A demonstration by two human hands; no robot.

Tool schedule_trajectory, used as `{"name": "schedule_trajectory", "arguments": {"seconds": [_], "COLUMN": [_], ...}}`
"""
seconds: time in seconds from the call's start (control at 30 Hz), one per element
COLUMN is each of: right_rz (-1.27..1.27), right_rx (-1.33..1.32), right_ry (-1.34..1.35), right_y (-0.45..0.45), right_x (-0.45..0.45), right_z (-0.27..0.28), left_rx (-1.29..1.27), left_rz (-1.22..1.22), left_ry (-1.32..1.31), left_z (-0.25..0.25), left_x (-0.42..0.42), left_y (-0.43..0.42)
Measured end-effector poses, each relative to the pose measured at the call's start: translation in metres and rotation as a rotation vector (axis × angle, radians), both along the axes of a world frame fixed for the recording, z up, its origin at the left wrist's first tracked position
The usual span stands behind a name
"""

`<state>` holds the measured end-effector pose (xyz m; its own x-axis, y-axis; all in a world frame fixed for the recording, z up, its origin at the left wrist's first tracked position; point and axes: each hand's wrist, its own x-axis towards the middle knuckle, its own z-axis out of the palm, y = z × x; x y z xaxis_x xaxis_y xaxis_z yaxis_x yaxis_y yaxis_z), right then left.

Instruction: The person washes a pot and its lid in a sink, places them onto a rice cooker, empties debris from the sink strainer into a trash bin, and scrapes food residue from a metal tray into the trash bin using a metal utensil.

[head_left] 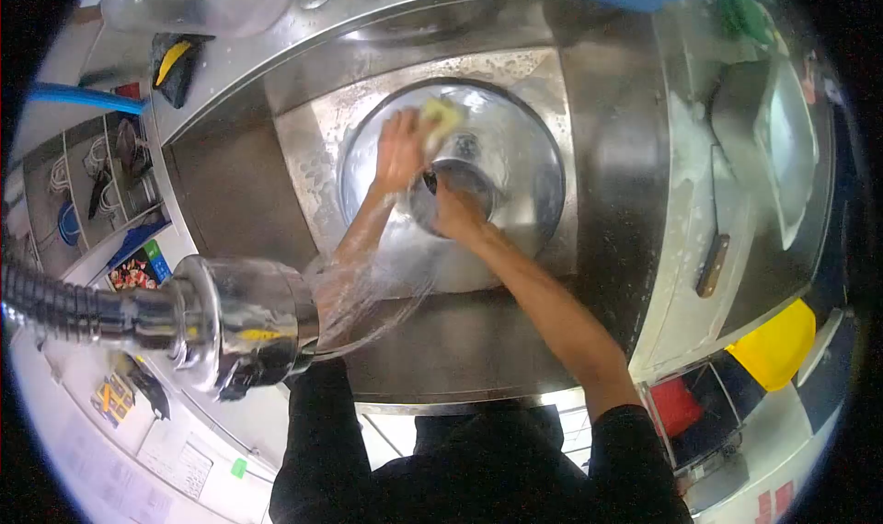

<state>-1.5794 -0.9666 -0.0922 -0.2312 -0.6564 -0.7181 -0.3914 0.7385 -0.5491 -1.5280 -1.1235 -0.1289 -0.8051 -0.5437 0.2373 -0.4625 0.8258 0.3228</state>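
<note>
A wide round metal bowl (529,170) lies in the sink, its shiny surface wet. Near its middle is a smaller round metal vessel (478,188). My left hand (400,151) is over the left part of the bowl, blurred by motion, with a yellow sponge (443,115) at its thumb side, apparently gripped between thumb and fingers. Closed around a small dark handle (430,182) at the smaller vessel's left edge is my right hand (455,207). Whether that handle belongs to the smaller vessel is hard to make out.
Water sprays from a metal spray head (262,326) on a flexible hose at lower left, across my left forearm. A wooden-handled knife (713,266) lies on the right ledge beside a white tray (786,147). A yellow item (777,345) sits at lower right. The sink's rim (221,92) surrounds the basin.
</note>
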Motion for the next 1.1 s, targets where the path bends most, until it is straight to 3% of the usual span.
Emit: {"name": "schedule_trajectory", "arguments": {"seconds": [0.03,0.07,0.13,0.17,0.2,0.23,0.27,0.3,0.33,0.37,0.43,0.47,0.5,0.57,0.6,0.63,0.67,0.7,0.77,0.8,0.83,0.9,1.0,1.03,1.07,1.1], "right_rz": [0.154,0.148,0.406,0.403,0.257,0.17,0.08,-0.177,-0.421,-0.414,-1.463,-1.615,-1.613,-1.813,-1.815,-1.793,-1.782,-1.768,-1.314,-1.158,-1.051,-0.942,-0.604,-0.598,-0.408,-0.222], "right_rx": [0.06,0.06,0.02,0.011,-0.3,-0.457,-0.609,-0.556,-0.492,-0.48,0.058,-0.014,-0.01,-0.162,-0.164,-0.164,-0.172,-0.176,-0.114,-0.094,-0.12,-0.135,-0.008,-0.01,-0.001,0.009], "right_ry": [0.016,0.023,0.183,0.184,0.451,0.585,0.725,0.608,0.485,0.484,-0.553,-0.673,-0.669,-0.151,-0.15,0.036,0.131,0.226,0.365,0.411,0.275,0.136,0.114,0.124,0.134,0.139], "right_y": [0.003,0.006,0.011,0.015,0.024,0.028,0.032,0.038,0.042,0.04,0.037,0.033,0.023,-0.002,-0.003,-0.004,-0.001,0.001,0.02,0.025,0.027,0.023,0.019,0.024,0.03,0.032], "right_x": [-0.008,-0.013,-0.013,-0.005,0.011,0.02,0.028,0.041,0.053,0.063,0.076,0.071,0.068,0.061,0.067,0.071,0.072,0.072,0.076,0.073,0.068,0.054,0.032,0.024,0.013,0.005], "right_z": [0.003,0.005,0.007,0.003,-0.001,0.004,0.008,0.03,0.042,0.04,0.032,0.017,0.002,-0.035,-0.046,-0.06,-0.07,-0.08,-0.085,-0.075,-0.068,-0.038,-0.023,-0.023,-0.019,-0.009], "left_rx": [0.052,0.101,0.082,-0.025,-0.012,-0.021,0.013,0.063,0.074,0.324,0.102,0.062,0.069,0.044,0.072,0.221,0.201,0.245,0.295,0.239,0.174,0.135,0.055,0.078,0.05,0.051], "left_rz": [-0.062,-0.126,0.517,0.594,0.379,0.376,0.11,-0.151,-0.152,-0.002,0.113,0.141,0.172,0.09,-0.021,-0.072,-0.133,-0.066,0.007,0.296,0.581,0.501,0.091,-0.087,-0.256,-0.255], "left_ry": [0.032,0.062,0.009,0.002,0.098,0.103,0.044,-0.028,-0.116,-0.116,-0.065,0.068,0.117,-0.053,0.002,-0.157,-0.148,-0.089,-0.03,-0.087,-0.143,0.185,0.076,0.072,0.017,0.021], "left_z": [-0.004,-0.007,-0.002,-0.024,-0.022,-0.018,-0.017,-0.012,0.006,0.005,0.008,0.008,-0.006,0.008,0.012,0.01,-0.003,0.013,0.014,0.001,-0.014,-0.014,0.001,0.004,0.012,0.013], "left_x": [0.015,0.03,0.068,0.094,0.12,0.123,0.125,0.132,0.108,0.089,0.033,0.016,0.008,0.019,0.036,0.066,0.098,0.109,0.117,0.116,0.109,0.061,0.005,-0.008,-0.011,-0.004], "left_y": [0.003,0.004,0.025,0.039,0.056,0.056,0.056,0.062,0.05,0.033,-0.011,-0.021,-0.024,0.005,0.024,0.044,0.061,0.068,0.059,0.044,0.029,0.005,0.012,0.018,0.025,0.028]}}
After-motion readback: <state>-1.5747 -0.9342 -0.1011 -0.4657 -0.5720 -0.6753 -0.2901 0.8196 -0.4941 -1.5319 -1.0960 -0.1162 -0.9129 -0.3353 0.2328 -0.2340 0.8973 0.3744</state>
